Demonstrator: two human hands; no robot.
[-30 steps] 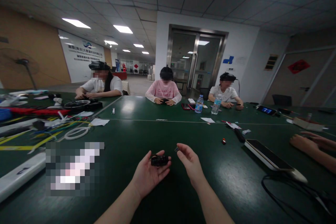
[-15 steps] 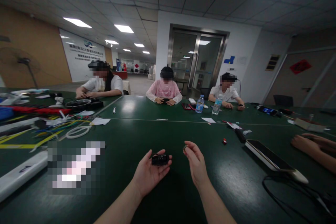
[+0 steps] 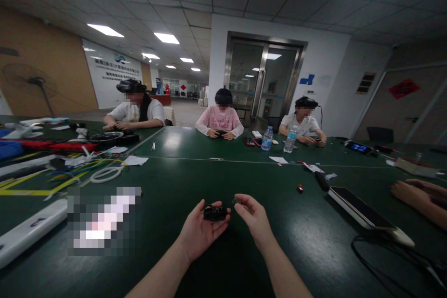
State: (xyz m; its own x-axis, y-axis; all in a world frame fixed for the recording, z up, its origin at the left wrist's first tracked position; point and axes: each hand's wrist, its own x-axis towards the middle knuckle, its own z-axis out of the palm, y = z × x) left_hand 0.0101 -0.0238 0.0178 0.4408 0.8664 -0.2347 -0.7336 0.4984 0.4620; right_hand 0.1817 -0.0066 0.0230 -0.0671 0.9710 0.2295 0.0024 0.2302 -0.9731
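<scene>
My left hand (image 3: 200, 230) is turned palm up over the green table (image 3: 167, 177). A short black cylindrical object (image 3: 214, 213) lies across its fingers, and its exact kind does not show. Close by on the right, my right hand (image 3: 254, 219) pinches a small dark greyish piece (image 3: 235, 200) between thumb and fingertips. That piece is too small to name. A narrow gap separates it from the black object.
A small red item (image 3: 300, 188) lies beyond my right hand. On the right are a white flat device with a dark screen (image 3: 363, 205), cables (image 3: 370, 251) and another person's hands (image 3: 412, 193). A white power strip (image 3: 33, 233) sits left. Two bottles (image 3: 267, 138) stand farther back.
My right hand has moved left, bringing the small piece closer to the black object. My left hand holds nearly the same pose. The view has shifted slightly.
</scene>
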